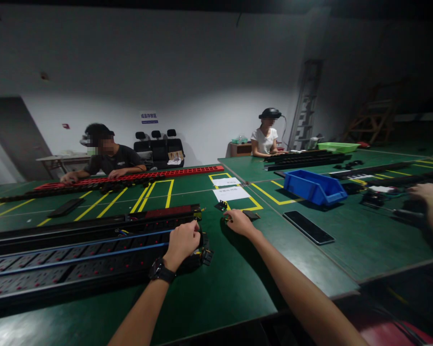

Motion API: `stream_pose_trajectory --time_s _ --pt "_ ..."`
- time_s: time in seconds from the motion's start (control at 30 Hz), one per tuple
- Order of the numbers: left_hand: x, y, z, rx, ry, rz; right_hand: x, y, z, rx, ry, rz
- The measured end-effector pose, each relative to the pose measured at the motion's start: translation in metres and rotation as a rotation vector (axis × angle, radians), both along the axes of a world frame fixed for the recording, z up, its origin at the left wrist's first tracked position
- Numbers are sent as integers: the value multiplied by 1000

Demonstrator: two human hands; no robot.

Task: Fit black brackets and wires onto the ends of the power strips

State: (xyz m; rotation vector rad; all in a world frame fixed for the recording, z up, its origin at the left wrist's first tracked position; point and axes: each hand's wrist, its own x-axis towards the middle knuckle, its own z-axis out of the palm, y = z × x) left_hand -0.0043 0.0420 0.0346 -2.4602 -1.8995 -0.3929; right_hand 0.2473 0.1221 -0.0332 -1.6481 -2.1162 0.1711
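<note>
Head view, and from my distant seat I'm watching the left hand (183, 240) resting on the near right end of a long black unit (101, 267), which is lying along the left of the green table (209, 312) with blue strips (104, 255) lining its top. Those left fingers are curling together, though whether they're gripping anything I'm not managing to tell. Just right of that end, the right hand (240, 222) is sitting low over the tabletop, fingers bending inward beside a small black part (222, 205); its tips are blurring, so I'm not seeing whether they're pinching something. Farther right, a phone (308, 227) is lying near a blue bin (312, 190), and another person's hand (432, 204) is showing at the edge.
</note>
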Motion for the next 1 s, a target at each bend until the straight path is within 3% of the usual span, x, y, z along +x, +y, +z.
stream_pose_trajectory --time_s 0.27,0.4,0.53,0.67,0.77,0.87,1.0 --pt "-1 2 -3 14 18 -2 -14 -3 2 57 4 15" --pt "1 1 0 -17 31 18 -15 7 -3 51 290 80" --pt "2 0 2 -26 35 25 -15 12 -2 -112 870 110" --pt "1 0 1 -17 24 16 -15 5 9 -409 1354 187" --pt "1 0 0 -4 22 9 -15 -3 17 -566 1509 213" --pt "0 1 -1 5 24 4 -15 -8 22 -607 1559 213" --pt "-1 2 -2 20 19 -10 -16 -10 20 -636 1518 327"
